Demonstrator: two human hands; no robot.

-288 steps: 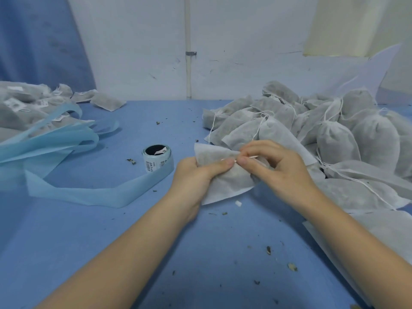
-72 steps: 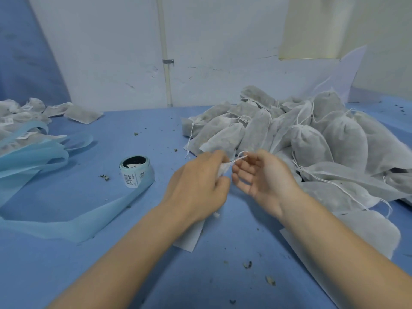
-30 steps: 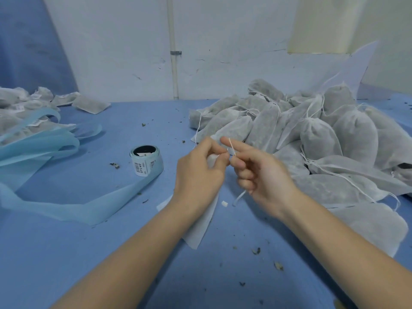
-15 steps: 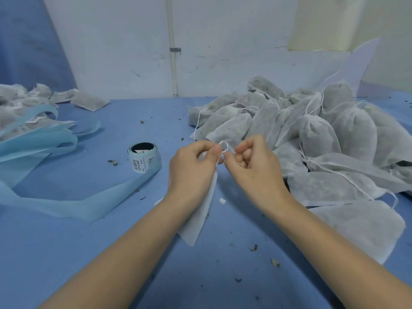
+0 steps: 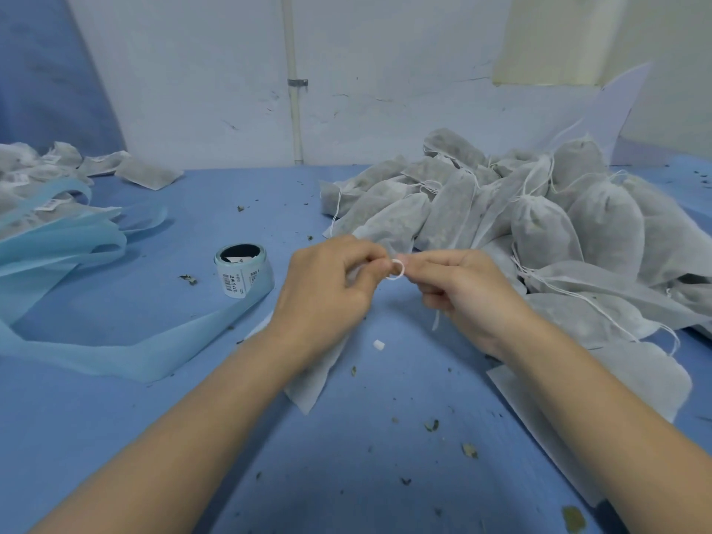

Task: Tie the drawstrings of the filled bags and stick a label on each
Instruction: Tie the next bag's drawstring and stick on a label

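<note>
2 hands, the left hand [image 5: 327, 281] and right hand [image 5: 462, 287], pinch a looped string [image 5: 395, 270] above the bag [image 5: 316, 375] at 6 o'clock, mid-knot; pulling tight seems next.

Both forearms are bare all the way to the near edge of view, with no sleeve edge showing. The left hand [image 5: 327, 291] and right hand [image 5: 468, 298] are ungloved, with short, plain fingernails and unadorned wrists and fingers.
</note>
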